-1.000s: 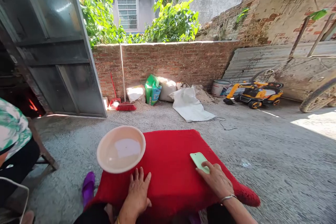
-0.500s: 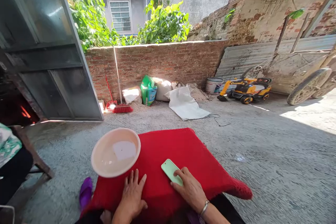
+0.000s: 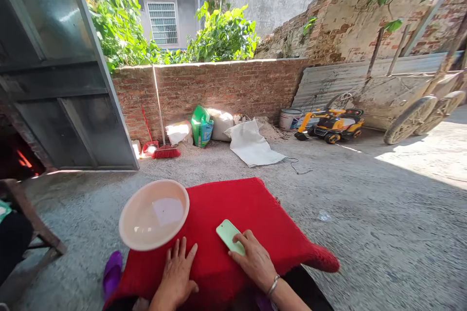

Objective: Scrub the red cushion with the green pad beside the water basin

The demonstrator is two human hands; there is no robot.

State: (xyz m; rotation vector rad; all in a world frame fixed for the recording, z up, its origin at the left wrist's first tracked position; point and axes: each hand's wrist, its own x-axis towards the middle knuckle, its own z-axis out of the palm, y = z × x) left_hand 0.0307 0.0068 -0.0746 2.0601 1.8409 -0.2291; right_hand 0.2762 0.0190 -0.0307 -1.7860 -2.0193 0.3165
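Observation:
A red cloth (image 3: 233, 199) covers a low surface in front of me. My left hand (image 3: 177, 272) lies flat on it, fingers spread and holding nothing, just below the basin. My right hand (image 3: 255, 260), with a silver bracelet at the wrist, grips the lower end of a pale green phone (image 3: 226, 233) between thumb and fingers. The phone rests on or very close to the cloth; I cannot tell if it touches. At the cloth's left edge stands a pale pink basin (image 3: 126, 228) with what looks like clear water in it.
A purple slipper (image 3: 112, 272) is on the concrete floor at lower left, near a wooden chair (image 3: 40, 228) with a person partly in view. Farther off are a metal door (image 3: 69, 82), a broom (image 3: 166, 151), sacks (image 3: 221, 124), a toy excavator (image 3: 332, 124) and a cart (image 3: 379, 92).
The camera has turned slightly right, so the scene sits farther left in view. Both hands, the phone and the basin keep about the same places on the cloth.

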